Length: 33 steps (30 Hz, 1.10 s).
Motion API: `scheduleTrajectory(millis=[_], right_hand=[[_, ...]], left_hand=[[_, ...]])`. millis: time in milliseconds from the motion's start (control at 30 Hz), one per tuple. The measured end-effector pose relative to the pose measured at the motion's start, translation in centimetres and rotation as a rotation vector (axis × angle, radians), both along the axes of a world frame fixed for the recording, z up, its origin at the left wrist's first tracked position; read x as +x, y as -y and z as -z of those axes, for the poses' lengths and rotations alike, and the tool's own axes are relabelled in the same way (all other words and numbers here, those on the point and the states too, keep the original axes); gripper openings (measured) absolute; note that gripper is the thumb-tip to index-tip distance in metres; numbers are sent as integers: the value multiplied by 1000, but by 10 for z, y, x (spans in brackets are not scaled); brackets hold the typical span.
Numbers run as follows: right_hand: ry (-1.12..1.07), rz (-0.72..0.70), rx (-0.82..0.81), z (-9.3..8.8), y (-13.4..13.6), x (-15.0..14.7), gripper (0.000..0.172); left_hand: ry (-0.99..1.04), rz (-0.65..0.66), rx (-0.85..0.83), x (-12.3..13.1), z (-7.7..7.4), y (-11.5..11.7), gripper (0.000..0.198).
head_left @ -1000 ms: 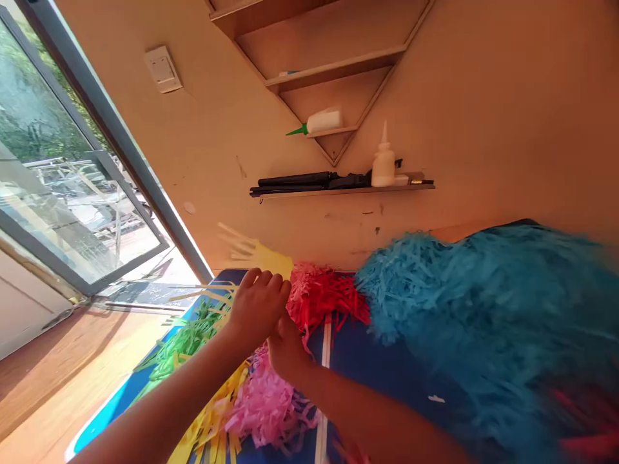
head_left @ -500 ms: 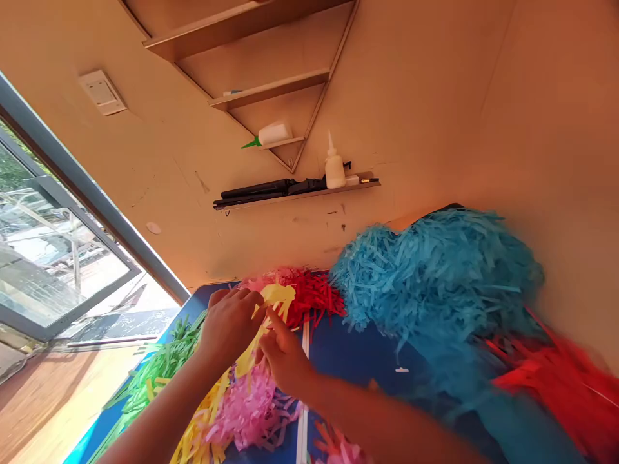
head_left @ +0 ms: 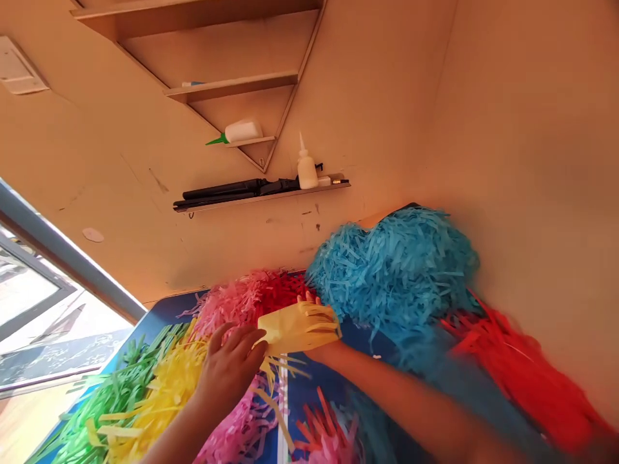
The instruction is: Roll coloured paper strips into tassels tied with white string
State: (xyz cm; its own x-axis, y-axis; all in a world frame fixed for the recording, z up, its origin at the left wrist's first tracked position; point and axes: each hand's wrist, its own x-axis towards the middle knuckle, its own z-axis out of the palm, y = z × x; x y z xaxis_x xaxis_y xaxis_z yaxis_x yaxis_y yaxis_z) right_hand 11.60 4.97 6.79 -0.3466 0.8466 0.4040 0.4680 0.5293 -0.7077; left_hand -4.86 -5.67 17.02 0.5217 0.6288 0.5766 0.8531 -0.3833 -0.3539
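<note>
A yellow fringed paper strip (head_left: pixel 297 327) is held up over the blue table (head_left: pixel 319 393). My right hand (head_left: pixel 309 303) is mostly hidden behind it, with only fingertips showing above its top edge. My left hand (head_left: pixel 227 368) pinches the strip's left end, fingers partly spread over the pink shredded paper (head_left: pixel 232 306). Loose yellow fringes hang from the strip toward the table.
Piles of shredded paper cover the table: green (head_left: pixel 97 412), yellow (head_left: pixel 162 393), red (head_left: pixel 278 290), a big blue heap (head_left: pixel 401 270) and red (head_left: pixel 517 380) by the right wall. A wall shelf (head_left: pixel 261 193) carries a glue bottle (head_left: pixel 306 171) and black tools. A window (head_left: pixel 29 303) is at left.
The view has swung right. Both hands moved right with the yellow strip, which is now spread flat in front of my right hand instead of bunched between the hands.
</note>
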Motion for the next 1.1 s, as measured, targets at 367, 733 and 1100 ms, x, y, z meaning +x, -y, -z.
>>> scheduleTrajectory(millis=[367,733,1100], right_hand=[[659,306,-108,-7,39,267,37],[625,-305,72,49,43,136,30],[500,-121,-225,64,-2,141,14]], left_hand=[[266,68,-468,79,145,-34,19],[252,42,-709,98,152,-39,19],[450,-253,-906,77,146,-47,18]])
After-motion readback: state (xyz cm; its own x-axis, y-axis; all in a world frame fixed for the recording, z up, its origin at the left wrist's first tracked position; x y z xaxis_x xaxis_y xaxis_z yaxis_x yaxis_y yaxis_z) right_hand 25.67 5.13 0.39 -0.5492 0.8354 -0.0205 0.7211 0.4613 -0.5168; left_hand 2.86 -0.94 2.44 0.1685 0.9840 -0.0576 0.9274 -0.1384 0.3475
